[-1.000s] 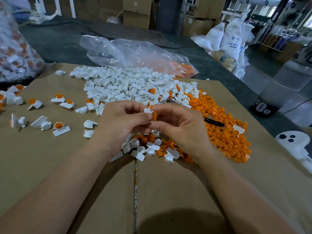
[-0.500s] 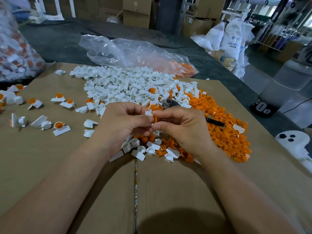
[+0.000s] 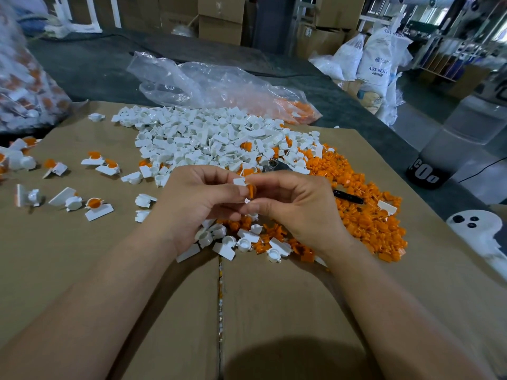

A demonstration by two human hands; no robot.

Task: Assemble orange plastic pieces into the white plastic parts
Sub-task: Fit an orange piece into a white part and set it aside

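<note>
Two bare forearms reach out over a flat sheet of brown corrugated cardboard [image 3: 274,311] laid on the worktop, with a seam running down its middle. Above that seam the hands meet, knuckles up. The left hand [image 3: 197,204] has its grip closed on a small white part [image 3: 239,181], pinched between thumb and fingertips; the right hand [image 3: 299,212] pinches a round orange piece [image 3: 251,190] and holds it against the white part, so the two plastics touch between the fingertips. How far the orange piece sits in cannot be told.

Just under the hands lie loose white cups with flat rectangular tabs [image 3: 227,244], mixed with orange bits. To the right spreads a wide heap of orange pieces [image 3: 365,215] – small, glossy, knobbly – with a black pen [image 3: 348,197] lying on it. To the left, well apart from one another, sit finished pieces [image 3: 94,207], each white tab showing an orange disc.

Beyond the hands rises a heap of white parts [image 3: 197,135], smooth and angular, touching the orange heap along its right edge. Behind it a crumpled clear plastic bag [image 3: 208,83] lies on the dark grey worktop [image 3: 90,64], with some orange pieces in its right end. At the far left a second clear bag [image 3: 22,86] bulges with white-and-orange parts. Farther back stand cardboard boxes [image 3: 219,20] and white woven sacks [image 3: 375,61].
</note>
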